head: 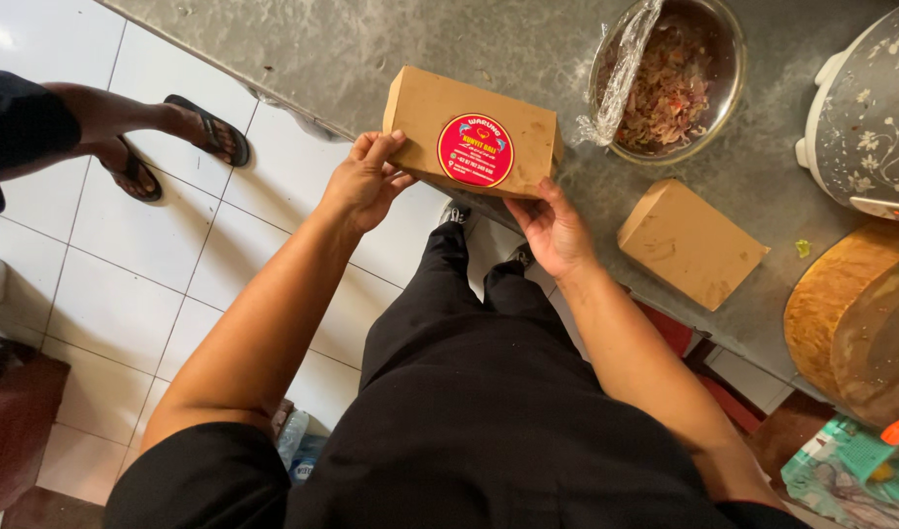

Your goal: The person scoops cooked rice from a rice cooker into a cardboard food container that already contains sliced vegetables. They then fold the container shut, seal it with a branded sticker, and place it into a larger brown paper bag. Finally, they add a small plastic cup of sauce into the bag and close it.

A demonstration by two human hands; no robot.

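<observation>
Both my hands hold a closed brown cardboard box (425, 122) with a round red sticker (475, 149) on its lid, at the near edge of the grey counter (371, 49). My left hand (363, 181) grips the box's left end, fingers up its side. My right hand (550, 230) grips its near right edge from below. A second closed brown box (689, 242), without a sticker, lies on the counter to the right.
A glass bowl (729, 59) of shredded food, partly under plastic wrap (621, 73), stands behind the boxes. A flower-patterned rice cooker (875, 118) and round wooden block (846, 309) sit right. Another person's sandalled feet (170, 137) stand on the white tile floor at left.
</observation>
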